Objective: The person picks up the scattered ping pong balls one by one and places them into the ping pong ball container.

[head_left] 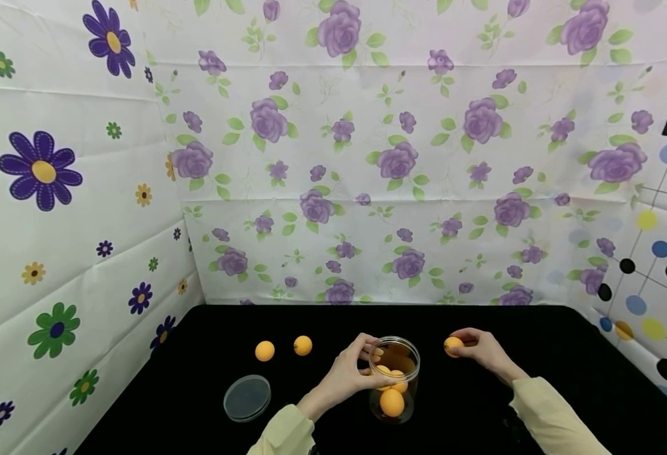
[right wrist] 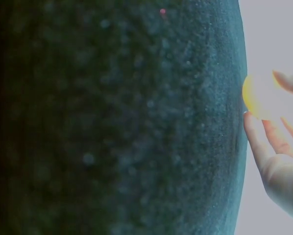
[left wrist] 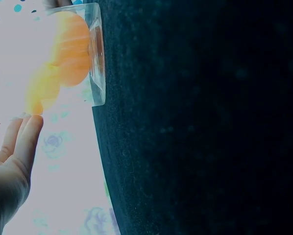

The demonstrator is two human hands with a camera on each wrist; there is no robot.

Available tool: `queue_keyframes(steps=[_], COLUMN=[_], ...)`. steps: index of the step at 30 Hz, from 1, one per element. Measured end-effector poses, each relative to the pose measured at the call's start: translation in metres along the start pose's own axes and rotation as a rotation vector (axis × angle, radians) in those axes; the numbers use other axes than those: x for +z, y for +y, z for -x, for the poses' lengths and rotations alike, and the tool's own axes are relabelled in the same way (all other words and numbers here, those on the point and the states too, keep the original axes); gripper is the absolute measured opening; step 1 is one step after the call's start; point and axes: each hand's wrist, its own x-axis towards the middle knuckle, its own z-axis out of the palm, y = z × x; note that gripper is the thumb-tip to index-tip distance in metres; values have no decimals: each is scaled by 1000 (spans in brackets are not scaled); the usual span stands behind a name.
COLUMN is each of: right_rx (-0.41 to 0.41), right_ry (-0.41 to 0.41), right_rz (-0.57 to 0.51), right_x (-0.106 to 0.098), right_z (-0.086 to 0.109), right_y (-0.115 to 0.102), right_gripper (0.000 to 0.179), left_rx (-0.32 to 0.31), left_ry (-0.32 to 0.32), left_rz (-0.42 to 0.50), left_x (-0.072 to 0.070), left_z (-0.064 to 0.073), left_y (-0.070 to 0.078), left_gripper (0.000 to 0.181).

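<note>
Upright on the black table stands a clear, lidless jar (head_left: 415, 370) with orange ping-pong balls (head_left: 392, 402) inside. My left hand (head_left: 339, 374) grips the jar from its left side, thumb across the near wall and fingers behind. In the left wrist view, the balls (left wrist: 74, 49) show through the jar wall (left wrist: 98, 78) beyond the left hand (left wrist: 13, 164). Right of the jar, my right hand (head_left: 488, 354) pinches one orange ping-pong ball (head_left: 452, 345) between thumb and fingers. The right wrist view shows this ball (right wrist: 254, 95) overexposed at the fingertips.
Two loose orange ping-pong balls, one farther left (head_left: 265, 351) and one nearer the jar (head_left: 303, 345), lie on the black table (head_left: 196, 373). A round clear lid (head_left: 247, 399) lies flat in front of them. Patterned cloth walls (head_left: 333, 189) enclose the table's back and sides.
</note>
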Motion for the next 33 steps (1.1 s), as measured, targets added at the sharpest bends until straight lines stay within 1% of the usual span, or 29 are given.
queue_keyframes(steps=[8,15,25,33], right_rx=[-8,-45,-74,-120], right_ry=[0,-3,-28,-71], right_rz=[-19,-26,-47,-69], right_x=[-3,-3,6,14], right_z=[2,2,-1,0], right_y=[-5,-13,-34,-58], right_gripper=[42,43,42,45], left_rx=[4,0,4,5], left_ry=[0,3,-1,1], left_rz=[-2,-1,-3,-18], left_x=[-1,-1,-1,0], left_z=[1,1,1,1], left_y=[3,3,3,0], left_gripper=[48,48,47,47])
